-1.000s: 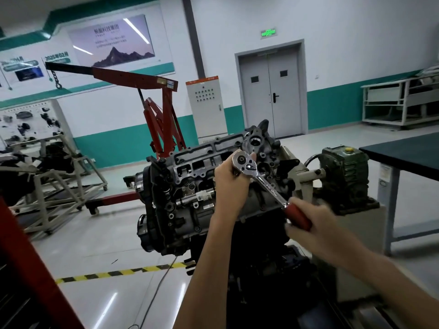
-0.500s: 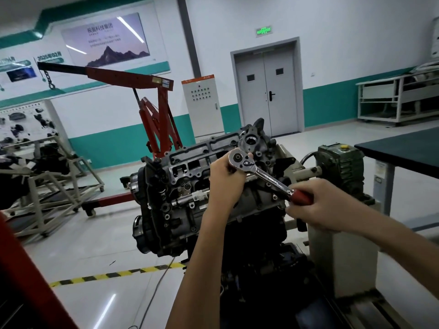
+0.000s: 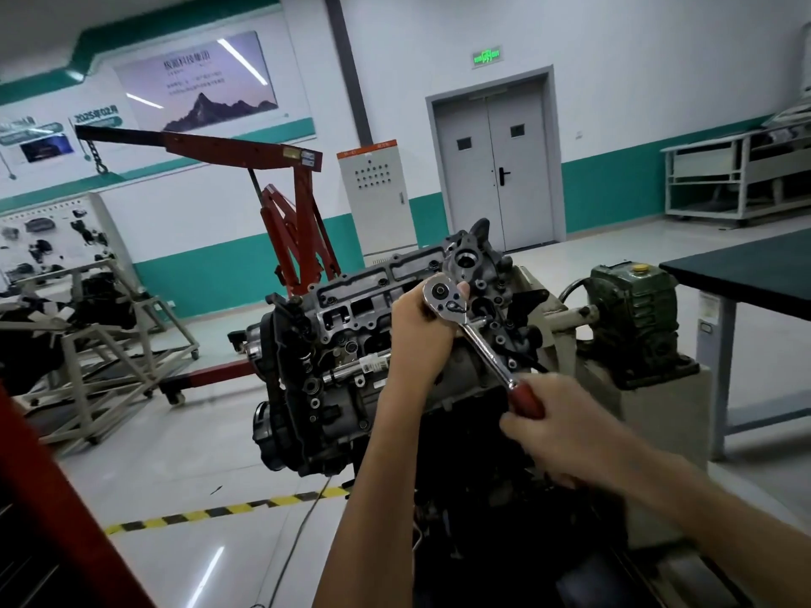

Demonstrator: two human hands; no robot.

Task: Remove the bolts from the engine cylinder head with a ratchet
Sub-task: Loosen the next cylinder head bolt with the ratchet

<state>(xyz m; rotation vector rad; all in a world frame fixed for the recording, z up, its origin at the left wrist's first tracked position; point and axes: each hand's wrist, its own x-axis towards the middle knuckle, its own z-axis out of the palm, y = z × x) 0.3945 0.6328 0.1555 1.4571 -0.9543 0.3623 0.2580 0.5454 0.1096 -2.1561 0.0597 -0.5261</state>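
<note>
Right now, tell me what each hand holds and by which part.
Both hold the ratchet: the left hand grips its round head at the engine, the right hand grips its red handle.

Your one view comes from the camera worn on your head: wide-angle, facing forward and down across the workshop. Reaching in from the near edge, your left hand [image 3: 417, 335] and right hand [image 3: 561, 427], both gripping the ratchet [image 3: 485, 344], sit close to the lens. The engine cylinder head [image 3: 360, 300] fills the middle, just beyond them. The grey double door [image 3: 493, 168] stands far off, right of centre, set in the far wall [image 3: 658, 81].
</note>
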